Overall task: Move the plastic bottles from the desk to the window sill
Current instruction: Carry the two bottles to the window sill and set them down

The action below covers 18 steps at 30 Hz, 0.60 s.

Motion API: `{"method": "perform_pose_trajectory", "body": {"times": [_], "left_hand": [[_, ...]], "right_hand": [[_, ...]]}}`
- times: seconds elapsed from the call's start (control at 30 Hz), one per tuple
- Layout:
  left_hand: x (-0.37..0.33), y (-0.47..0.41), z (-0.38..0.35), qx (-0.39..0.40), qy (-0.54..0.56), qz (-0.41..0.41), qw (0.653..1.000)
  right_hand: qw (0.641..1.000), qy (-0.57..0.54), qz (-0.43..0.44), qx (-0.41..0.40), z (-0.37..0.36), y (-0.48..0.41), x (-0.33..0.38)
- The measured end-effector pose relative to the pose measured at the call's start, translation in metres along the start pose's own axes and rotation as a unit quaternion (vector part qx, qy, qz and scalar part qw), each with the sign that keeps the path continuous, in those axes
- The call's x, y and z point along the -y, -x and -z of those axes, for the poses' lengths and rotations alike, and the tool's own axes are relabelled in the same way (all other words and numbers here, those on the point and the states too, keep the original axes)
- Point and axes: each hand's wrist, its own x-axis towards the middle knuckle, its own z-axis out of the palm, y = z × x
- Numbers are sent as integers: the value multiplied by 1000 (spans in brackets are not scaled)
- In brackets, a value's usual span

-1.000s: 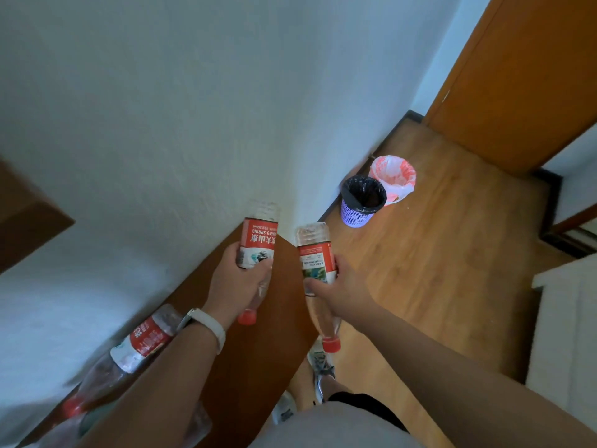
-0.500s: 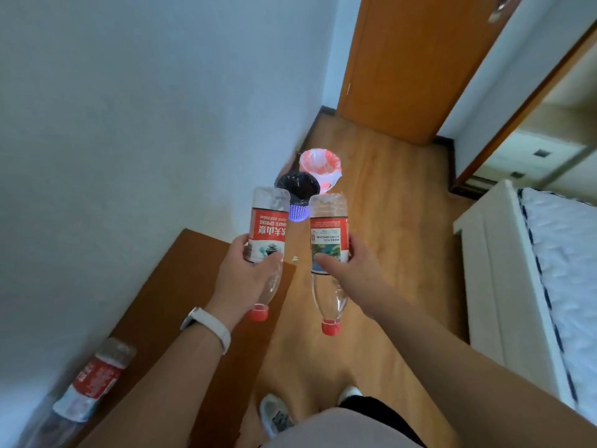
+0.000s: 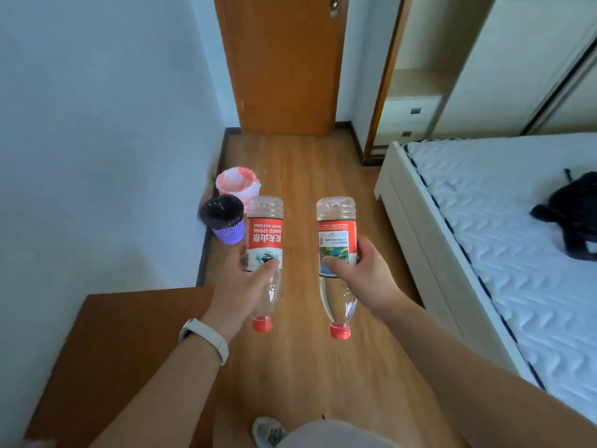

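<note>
desk (image 3: 129,350) cropped bottom-left, bed (image 3: 517,253) cropped right

I've turned away from the surface (image 3: 129,350); the left bottle (image 3: 264,240) and right bottle (image 3: 337,244) are now held wider apart, and the bed (image 3: 517,253) has come into view.

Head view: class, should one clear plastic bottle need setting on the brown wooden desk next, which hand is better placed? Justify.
Left, probably. The left hand grips its clear red-capped plastic bottle beside the brown wooden desk; the right hand holds the second bottle farther off, towards the white bed.
</note>
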Motion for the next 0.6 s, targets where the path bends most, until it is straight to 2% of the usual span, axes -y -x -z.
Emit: {"method": "perform_pose_trajectory", "body": {"times": [0.1, 0.33, 0.6], "left_hand": [[-20, 10, -54, 41, -37, -25, 998], [-49, 46, -188, 156, 15, -38, 987], [-77, 102, -310, 313, -13, -76, 947]], "right_hand": [[999, -16, -12, -42, 55, 19, -19], [989, -17, -30, -144, 178, 79, -66], [952, -55, -59, -297, 279, 159, -108]]}}
